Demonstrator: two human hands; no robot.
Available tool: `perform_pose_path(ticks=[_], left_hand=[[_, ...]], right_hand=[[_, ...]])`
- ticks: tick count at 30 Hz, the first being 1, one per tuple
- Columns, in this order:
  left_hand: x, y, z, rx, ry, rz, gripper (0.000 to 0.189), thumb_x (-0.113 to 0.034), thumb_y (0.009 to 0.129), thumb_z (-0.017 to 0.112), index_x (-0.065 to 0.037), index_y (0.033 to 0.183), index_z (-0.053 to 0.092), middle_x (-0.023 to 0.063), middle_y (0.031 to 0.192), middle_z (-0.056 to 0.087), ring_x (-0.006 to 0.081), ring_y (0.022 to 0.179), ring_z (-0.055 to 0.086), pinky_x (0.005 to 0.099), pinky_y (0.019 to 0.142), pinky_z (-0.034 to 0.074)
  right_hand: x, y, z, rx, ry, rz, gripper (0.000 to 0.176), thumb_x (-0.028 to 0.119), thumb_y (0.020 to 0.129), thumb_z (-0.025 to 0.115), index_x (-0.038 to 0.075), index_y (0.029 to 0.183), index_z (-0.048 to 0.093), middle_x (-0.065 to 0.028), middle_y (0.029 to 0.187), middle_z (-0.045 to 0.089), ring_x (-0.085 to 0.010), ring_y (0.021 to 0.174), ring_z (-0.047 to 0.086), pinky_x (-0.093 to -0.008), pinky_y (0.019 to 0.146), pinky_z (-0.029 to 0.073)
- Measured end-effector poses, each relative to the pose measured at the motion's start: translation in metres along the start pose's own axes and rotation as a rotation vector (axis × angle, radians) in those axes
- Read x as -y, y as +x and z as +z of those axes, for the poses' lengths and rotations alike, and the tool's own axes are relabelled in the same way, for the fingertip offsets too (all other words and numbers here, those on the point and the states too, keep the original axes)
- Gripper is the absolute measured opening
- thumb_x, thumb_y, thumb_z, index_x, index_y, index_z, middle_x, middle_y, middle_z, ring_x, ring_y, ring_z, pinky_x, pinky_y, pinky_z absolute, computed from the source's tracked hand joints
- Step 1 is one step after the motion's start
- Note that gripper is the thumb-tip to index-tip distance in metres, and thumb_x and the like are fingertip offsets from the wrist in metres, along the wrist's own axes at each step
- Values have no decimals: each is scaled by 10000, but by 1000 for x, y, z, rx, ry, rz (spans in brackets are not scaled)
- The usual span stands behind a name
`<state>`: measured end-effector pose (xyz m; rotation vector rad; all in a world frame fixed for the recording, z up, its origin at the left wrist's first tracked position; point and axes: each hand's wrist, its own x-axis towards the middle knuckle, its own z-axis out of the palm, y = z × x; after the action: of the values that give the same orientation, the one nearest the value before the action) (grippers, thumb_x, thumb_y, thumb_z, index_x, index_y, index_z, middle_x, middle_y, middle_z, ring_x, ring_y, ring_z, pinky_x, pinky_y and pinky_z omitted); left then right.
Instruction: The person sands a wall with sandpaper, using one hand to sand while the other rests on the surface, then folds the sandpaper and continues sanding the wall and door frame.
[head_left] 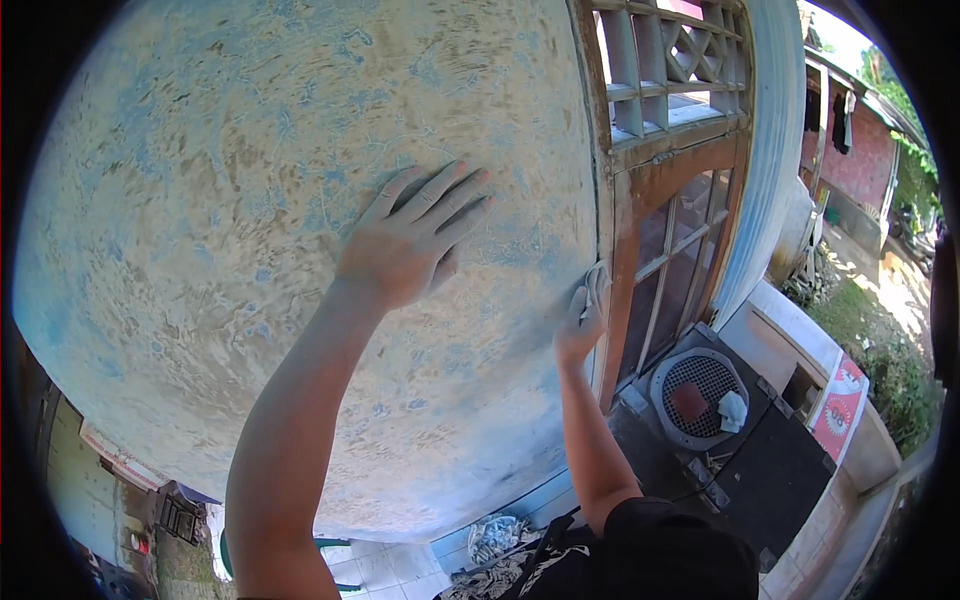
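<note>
Dust coats my left hand (412, 235), which lies against the patchy blue and beige wall (250, 220) with its fingers spread and nothing held. Lower and to the right, my right hand (582, 325) grips a small pale folded piece (597, 288), perhaps cloth or sandpaper, against the wall's right edge. That edge meets the brown wooden frame (625, 260) of a window. The wall's surface is mottled, with worn blue spots.
A speaker-like box with a round grille (698, 395) stands at lower right, a pale rag (732, 411) on it. A crumpled plastic bag (495, 538) lies on the floor below. Outside at right is a pink building (858, 160).
</note>
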<state>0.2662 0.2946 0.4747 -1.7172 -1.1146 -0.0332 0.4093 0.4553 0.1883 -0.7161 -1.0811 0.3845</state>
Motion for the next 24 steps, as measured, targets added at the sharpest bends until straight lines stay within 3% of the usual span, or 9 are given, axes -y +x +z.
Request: perform_pose_path(ticks=[2, 4, 7, 11, 14, 16, 18, 22, 24], left_hand=[[10, 7, -3, 5, -14, 45, 669, -281, 910, 765, -334, 1547, 568, -92, 1673, 479, 157, 1562, 406, 475, 1290, 323], [17, 20, -9, -25, 12, 3, 673, -287, 907, 770, -336, 1547, 565, -89, 1683, 464, 163, 1564, 402, 485, 1297, 319], [18, 31, -11, -86, 53, -89, 673, -300, 914, 769, -338, 1552, 557, -84, 1699, 439, 176, 1571, 392, 500, 1309, 315], [16, 31, -6, -133, 52, -158, 652, -320, 944, 743, -338, 1564, 545, -78, 1707, 427, 191, 1577, 384, 503, 1311, 324], [14, 29, -3, -153, 70, -162, 634, -321, 961, 723, -334, 1568, 544, -71, 1708, 427, 194, 1573, 392, 493, 1309, 332], [14, 30, -3, -158, 68, -162, 627, -315, 964, 719, -332, 1566, 547, -65, 1706, 432, 193, 1571, 395, 490, 1307, 335], [13, 29, -3, -159, 63, -159, 620, -309, 967, 715, -330, 1564, 551, -60, 1704, 436, 193, 1569, 399, 487, 1305, 338], [14, 27, -3, -183, 76, -148, 559, -301, 973, 695, -288, 1522, 593, -42, 1679, 470, 197, 1560, 410, 474, 1299, 345], [17, 27, -5, -202, 81, -152, 528, -299, 972, 685, -261, 1494, 616, -30, 1663, 487, 201, 1557, 412, 470, 1296, 346]], right_hand=[[38, -4, 15, -30, 23, -18, 387, 56, 1098, 548, -81, 1449, 634, -261, 1563, 575, -439, 1507, 487, -462, 1231, 407], [75, -17, 20, 140, 156, -188, 381, 63, 1102, 550, -96, 1438, 634, -267, 1549, 585, -430, 1511, 484, -468, 1232, 405], [65, -34, 18, 306, 128, -357, 376, 68, 1107, 547, -106, 1428, 636, -273, 1550, 580, -436, 1513, 478, -473, 1229, 411], [31, -20, 21, -39, 21, -60, 384, 86, 1115, 567, -108, 1442, 621, -287, 1583, 533, -445, 1532, 440, -513, 1225, 423], [50, -15, 28, -72, 64, 35, 383, 84, 1116, 565, -104, 1446, 620, -284, 1575, 543, -441, 1534, 438, -514, 1225, 423], [85, -19, 32, -30, 86, -22, 380, 78, 1113, 568, -93, 1447, 626, -273, 1569, 554, -434, 1536, 439, -519, 1221, 428], [98, -25, 31, 318, 171, -415, 381, 72, 1101, 583, -63, 1453, 638, -264, 1567, 561, -440, 1534, 439, -526, 1217, 431], [87, 8, 46, 299, 141, -453, 381, 68, 1083, 605, -19, 1449, 663, -235, 1559, 583, -444, 1534, 438, -527, 1216, 431], [97, 31, 55, 69, 197, -289, 369, 67, 1070, 617, 13, 1427, 693, -203, 1561, 595, -432, 1540, 438, -526, 1228, 418]])
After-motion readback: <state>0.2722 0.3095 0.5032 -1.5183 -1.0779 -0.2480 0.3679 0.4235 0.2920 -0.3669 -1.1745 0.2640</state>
